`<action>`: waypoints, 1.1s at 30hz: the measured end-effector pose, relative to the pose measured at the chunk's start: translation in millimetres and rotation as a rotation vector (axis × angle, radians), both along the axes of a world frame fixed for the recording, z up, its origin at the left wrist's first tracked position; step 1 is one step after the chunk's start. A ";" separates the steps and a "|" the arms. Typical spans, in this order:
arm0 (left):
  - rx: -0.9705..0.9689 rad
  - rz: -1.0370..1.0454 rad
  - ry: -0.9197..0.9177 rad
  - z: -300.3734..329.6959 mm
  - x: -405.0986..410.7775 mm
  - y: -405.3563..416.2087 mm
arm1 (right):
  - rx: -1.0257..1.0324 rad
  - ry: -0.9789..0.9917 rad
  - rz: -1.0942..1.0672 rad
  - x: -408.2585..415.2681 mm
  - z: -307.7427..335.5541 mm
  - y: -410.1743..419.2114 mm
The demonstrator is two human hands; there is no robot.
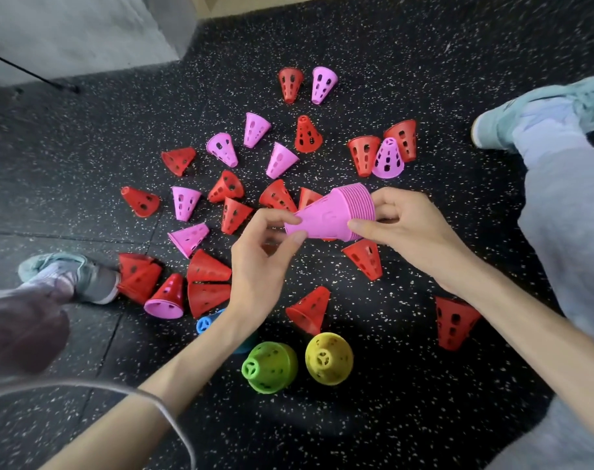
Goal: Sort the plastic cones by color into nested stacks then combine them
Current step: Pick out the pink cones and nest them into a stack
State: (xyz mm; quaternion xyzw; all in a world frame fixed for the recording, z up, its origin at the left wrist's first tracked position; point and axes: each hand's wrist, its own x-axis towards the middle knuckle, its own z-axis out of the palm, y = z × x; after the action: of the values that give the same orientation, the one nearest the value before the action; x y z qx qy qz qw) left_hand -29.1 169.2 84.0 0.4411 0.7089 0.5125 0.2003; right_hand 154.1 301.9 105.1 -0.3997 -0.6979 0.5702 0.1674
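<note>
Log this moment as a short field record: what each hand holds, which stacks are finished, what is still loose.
held item: pink stack, nested, lying sideways above the floor
left hand: fingers pinch the stack's narrow end
right hand: grips the stack's wide rim end
standing stacks: green stack, yellow stack, blue stack partly hidden by the left forearm
loose on floor: many red cones and several pink cones, scattered, most tipped over
unsorted colours: red, pink
</note>
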 end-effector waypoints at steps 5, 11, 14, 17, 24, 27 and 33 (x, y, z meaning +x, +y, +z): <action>-0.017 -0.073 -0.051 1.0 1.7 -0.3 | 0.088 -0.065 -0.046 -1.1 4.5 -0.9; -0.137 -0.311 0.126 17.1 -58.3 -7.8 | 0.195 -0.112 -0.116 -20.2 18.9 -12.2; -0.197 -0.303 0.248 15.1 -101.8 -17.4 | 0.324 -0.182 -0.145 -36.8 24.9 -23.7; -0.301 -0.197 0.345 -0.3 -150.2 -25.6 | 0.434 -0.246 -0.165 -53.7 31.0 -32.0; -0.519 0.081 0.332 -49.9 -239.9 -52.0 | 0.475 -0.286 -0.098 -82.2 37.9 -60.3; -0.597 0.079 0.337 -72.1 -261.1 -68.8 | 0.450 -0.312 -0.073 -93.4 33.6 -74.1; -0.589 0.040 0.393 -96.5 -272.2 -70.9 | 0.438 -0.360 -0.074 -101.4 27.2 -97.7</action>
State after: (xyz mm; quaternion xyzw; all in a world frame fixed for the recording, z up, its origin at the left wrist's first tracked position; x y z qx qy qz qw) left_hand -301.4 98.4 -12.5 0.4407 0.8597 0.1953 0.1688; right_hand 52.7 204.2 132.2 -0.4737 -0.8081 0.3192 0.1440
